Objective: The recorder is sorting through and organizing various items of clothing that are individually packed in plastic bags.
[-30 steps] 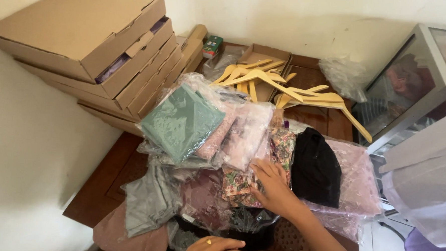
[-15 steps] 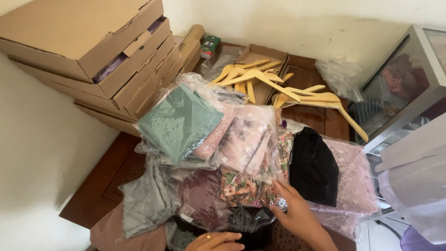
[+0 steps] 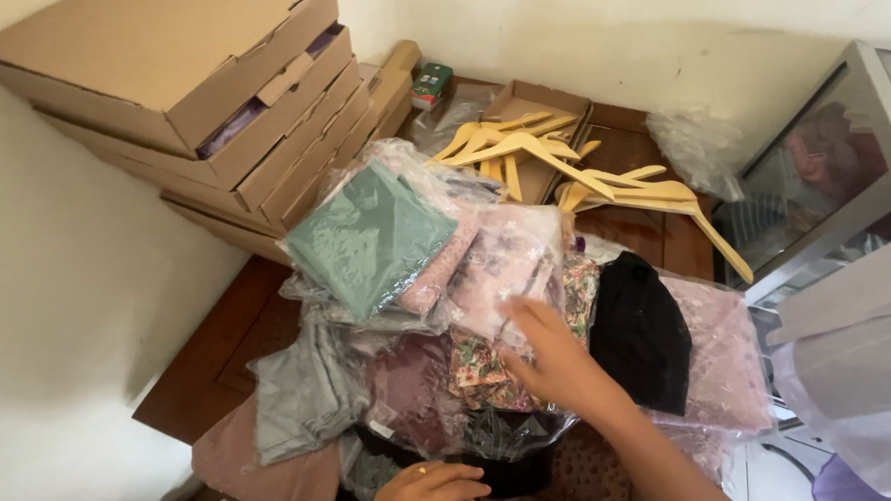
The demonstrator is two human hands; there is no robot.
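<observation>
The stack of flat brown cardboard boxes [image 3: 199, 101] leans in the corner at upper left, lids shut, purple fabric showing in the side slots. Before you sprawls the heap of clear plastic garment bags [image 3: 469, 320] on the dark wooden table [image 3: 220, 351]. On top lies the sage-green folded cloth in its bag [image 3: 370, 239], and just beside it the pale pink floral packet [image 3: 501, 268]. Lower down sit the bright floral-print packet [image 3: 476, 369], a black folded garment [image 3: 639, 332] and a loose grey cloth [image 3: 301, 392].

Your right hand [image 3: 555, 361], fingers spread and flat, rests on the pale pink and floral-print packets. Your left hand [image 3: 426, 492], loosely curled with a gold ring, rests on the dark bag at the near edge; whether it pinches anything, I cannot tell.

The film looks slippery, so press with the flat of your palm and steady the lower layers with your left. Lift one packet at a time.

Behind lie pale wooden hangers [image 3: 562, 165] over a shallow open carton, and a small green box [image 3: 430, 84] by the wall.
</observation>
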